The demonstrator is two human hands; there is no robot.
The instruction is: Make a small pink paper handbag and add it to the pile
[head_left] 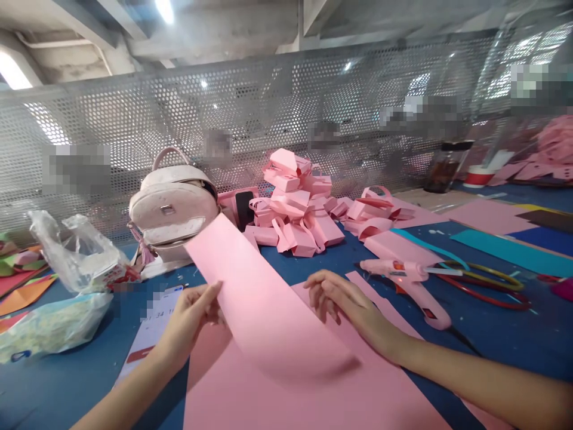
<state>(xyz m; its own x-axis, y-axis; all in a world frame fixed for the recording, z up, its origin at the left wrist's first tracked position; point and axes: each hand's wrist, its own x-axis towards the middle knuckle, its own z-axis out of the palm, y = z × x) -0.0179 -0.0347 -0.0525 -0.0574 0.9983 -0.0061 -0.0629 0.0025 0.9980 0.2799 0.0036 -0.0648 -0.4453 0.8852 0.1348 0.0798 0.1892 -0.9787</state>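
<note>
My left hand (199, 313) pinches the left edge of a wide pink paper strip (264, 298) between thumb and fingers. The strip slants across the view, its far end raised and its near end curving toward the lower right. Close to the strip's right edge is my right hand (335, 298), fingers loosely bent and apart, with nothing in it. Below both hands a large pink paper sheet (313, 400) lies flat on the blue table (49, 388). A pink hot glue gun (407, 278) rests on its side to the right, its glue stick poking out of the back.
Behind the strip rises a pile of folded pink paper boxes (295, 206). A pale backpack (174, 209) stands back left, with plastic bags (54, 325) and a phone (152, 322) before it. Coloured sheets (510, 248), a dark jar (445, 167) and a perforated metal screen (268, 107) lie beyond.
</note>
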